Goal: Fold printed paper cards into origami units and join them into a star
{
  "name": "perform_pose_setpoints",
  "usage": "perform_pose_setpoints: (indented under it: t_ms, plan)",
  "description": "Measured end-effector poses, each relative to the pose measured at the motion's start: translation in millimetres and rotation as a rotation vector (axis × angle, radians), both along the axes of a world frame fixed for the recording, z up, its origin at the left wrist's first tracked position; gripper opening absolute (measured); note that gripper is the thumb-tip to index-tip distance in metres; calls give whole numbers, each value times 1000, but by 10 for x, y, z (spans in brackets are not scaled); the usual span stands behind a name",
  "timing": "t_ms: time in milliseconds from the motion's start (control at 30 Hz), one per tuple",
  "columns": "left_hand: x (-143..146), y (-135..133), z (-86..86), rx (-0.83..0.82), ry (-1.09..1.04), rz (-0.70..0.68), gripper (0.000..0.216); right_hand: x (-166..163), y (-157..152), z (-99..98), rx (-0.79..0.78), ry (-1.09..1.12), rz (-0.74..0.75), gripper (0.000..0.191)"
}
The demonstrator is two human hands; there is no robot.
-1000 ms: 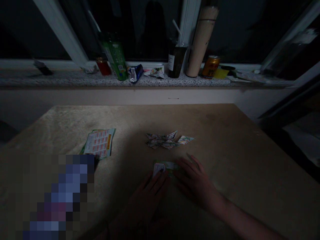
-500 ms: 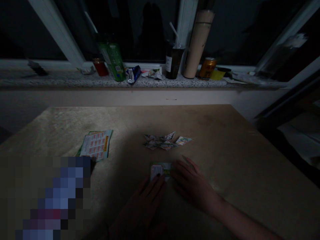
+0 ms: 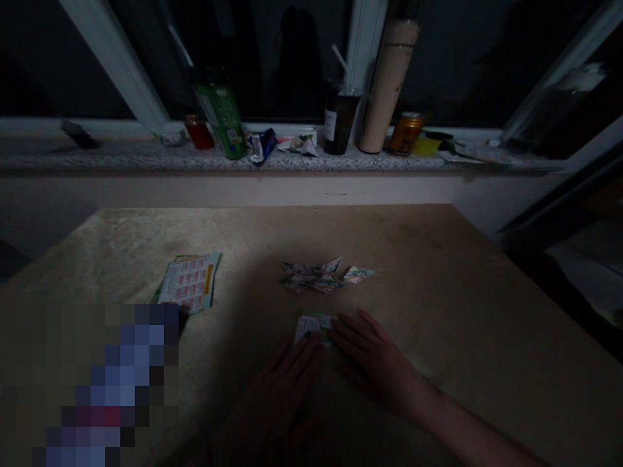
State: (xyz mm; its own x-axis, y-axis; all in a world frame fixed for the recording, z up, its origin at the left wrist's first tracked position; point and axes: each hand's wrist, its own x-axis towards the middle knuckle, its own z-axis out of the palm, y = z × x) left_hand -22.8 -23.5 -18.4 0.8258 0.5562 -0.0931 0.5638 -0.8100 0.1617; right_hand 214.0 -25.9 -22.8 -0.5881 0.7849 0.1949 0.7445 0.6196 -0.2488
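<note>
Our left hand (image 3: 287, 383) and right hand (image 3: 374, 360) lie flat with fingers stretched out, gripping nothing. We press our fingertips on a small folded printed paper (image 3: 314, 324) at lower centre of the tan table (image 3: 438, 272). Upper centre, a dark cup (image 3: 341, 123) holds a white straw (image 3: 339, 59).

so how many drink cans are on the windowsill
2: a red can left of the green bottle, a gold can right of the tall beige tube. In this dim light another may be hidden behind the taller things.
</note>
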Motion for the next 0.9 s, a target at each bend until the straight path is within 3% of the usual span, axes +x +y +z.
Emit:
perform_pose_setpoints:
  t_ms: [300, 433, 567, 900]
  plan:
    - [-12, 119, 54, 85, -63, 115, 70, -44, -49, 76, 31, 36, 50, 36]
    - [24, 186, 43, 154, -82, 127, 55, -66, -82, 34, 76, 82, 89, 30]
    - [81, 226, 26, 261, -13, 75, 38, -78, -87, 18, 66, 70, 98, 34]
    - [146, 294, 132, 323, 111, -64, 36, -95, -25, 22, 64, 10, 24, 41]
